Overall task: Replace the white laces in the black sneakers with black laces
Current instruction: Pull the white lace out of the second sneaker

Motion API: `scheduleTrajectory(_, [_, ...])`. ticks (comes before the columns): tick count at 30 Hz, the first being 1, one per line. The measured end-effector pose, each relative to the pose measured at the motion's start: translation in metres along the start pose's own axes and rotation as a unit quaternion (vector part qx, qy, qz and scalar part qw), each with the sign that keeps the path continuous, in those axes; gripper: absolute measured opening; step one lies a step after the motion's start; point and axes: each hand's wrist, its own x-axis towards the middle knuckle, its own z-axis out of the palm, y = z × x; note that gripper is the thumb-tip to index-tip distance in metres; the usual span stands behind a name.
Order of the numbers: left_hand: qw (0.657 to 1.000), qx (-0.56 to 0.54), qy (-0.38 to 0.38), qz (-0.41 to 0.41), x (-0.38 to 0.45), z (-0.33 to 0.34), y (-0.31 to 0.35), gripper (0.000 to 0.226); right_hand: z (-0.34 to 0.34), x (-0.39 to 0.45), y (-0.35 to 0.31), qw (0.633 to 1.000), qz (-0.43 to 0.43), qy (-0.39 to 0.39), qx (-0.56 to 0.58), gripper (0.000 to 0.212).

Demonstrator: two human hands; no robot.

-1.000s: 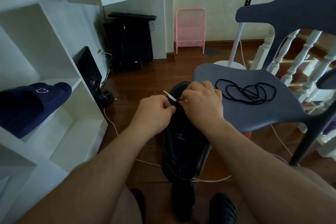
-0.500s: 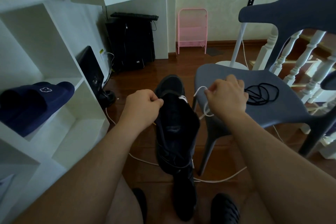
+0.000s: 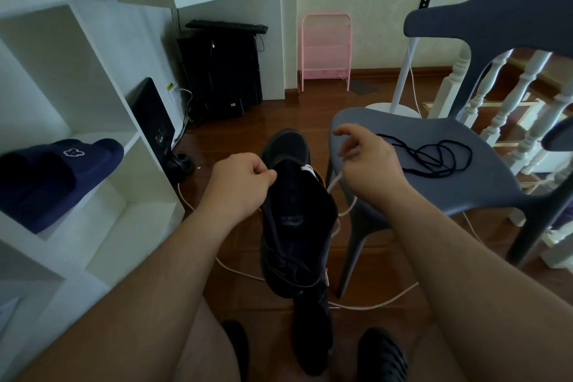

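Note:
A black sneaker (image 3: 296,223) hangs upright in front of my knees, toe pointing away, with a white label on its tongue. My left hand (image 3: 238,187) pinches the sneaker's left upper edge with curled fingers. My right hand (image 3: 369,160) is raised to the right of the shoe, over the chair's front edge. A white lace (image 3: 336,180) runs from under its curled fingers down toward the sneaker's right side. The black laces (image 3: 434,158) lie in a loose tangle on the grey chair seat (image 3: 465,192), just right of my right hand.
White shelves (image 3: 102,183) at left hold a navy slipper (image 3: 55,174). A white cable (image 3: 372,305) crosses the wooden floor under the shoe. My feet in black clogs (image 3: 383,353) are at the bottom. A fan stand (image 3: 392,108) and a stair railing (image 3: 508,102) stand behind the chair.
My hands were together at the sneaker's top. The right hand has since pulled the white lace out to the right and upward, and the left hand stayed on the shoe.

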Motion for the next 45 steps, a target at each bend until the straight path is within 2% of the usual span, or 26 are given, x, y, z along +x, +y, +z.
scheduleTrajectory(2, [1.0, -0.003, -0.002, 0.0, 0.0, 0.0, 0.0, 0.029, 0.0, -0.001, 0.001, 0.999, 0.006, -0.05, -0.005, 0.079])
scheduleTrajectory(3, [1.0, -0.005, -0.003, -0.001, 0.0, 0.001, 0.0, 0.03, 0.002, -0.001, 0.001, 0.998, 0.002, -0.054, -0.019, 0.076])
scheduleTrajectory(6, [1.0, -0.009, -0.002, -0.002, 0.0, 0.001, 0.0, 0.031, 0.007, -0.003, -0.001, 0.997, -0.024, 0.009, -0.067, 0.026])
scheduleTrajectory(7, [1.0, -0.01, 0.0, -0.001, 0.0, 0.001, -0.001, 0.031, 0.007, -0.002, -0.001, 0.997, -0.025, 0.024, -0.066, 0.014])
scheduleTrajectory(8, [1.0, -0.01, 0.003, 0.0, 0.0, 0.001, -0.001, 0.031, 0.008, -0.002, 0.0, 0.998, -0.023, 0.028, -0.06, 0.012])
scheduleTrajectory(13, [1.0, 0.001, 0.008, 0.006, 0.001, 0.001, -0.002, 0.028, 0.016, -0.004, -0.002, 0.995, -0.012, -0.064, -0.072, 0.043])
scheduleTrajectory(17, [1.0, -0.001, 0.006, 0.021, 0.001, 0.001, -0.002, 0.028, 0.023, -0.005, 0.001, 0.993, -0.017, -0.078, -0.084, 0.03])
scheduleTrajectory(22, [0.999, 0.006, -0.017, 0.05, 0.002, 0.0, -0.004, 0.024, 0.024, -0.001, 0.009, 0.991, -0.007, -0.072, -0.11, 0.026])
scheduleTrajectory(26, [0.998, -0.006, -0.026, 0.063, 0.001, -0.001, -0.006, 0.022, 0.025, -0.001, 0.01, 0.985, -0.054, -0.073, -0.145, 0.018])
scheduleTrajectory(30, [0.997, -0.009, -0.021, 0.074, 0.001, -0.003, -0.008, 0.02, 0.024, -0.003, 0.004, 0.978, -0.076, -0.115, -0.159, 0.02])
scheduleTrajectory(33, [0.997, -0.015, -0.022, 0.079, 0.001, -0.003, -0.01, 0.021, 0.024, -0.004, 0.003, 0.976, -0.089, -0.102, -0.171, 0.019])
scheduleTrajectory(41, [0.996, -0.013, -0.004, 0.09, 0.003, -0.004, -0.01, 0.024, 0.03, -0.002, 0.009, 0.994, -0.047, -0.099, 0.0, 0.022])
scheduleTrajectory(45, [0.998, -0.01, 0.021, 0.061, 0.006, -0.003, -0.013, 0.026, 0.029, 0.001, 0.009, 0.99, -0.074, -0.085, -0.08, 0.025])
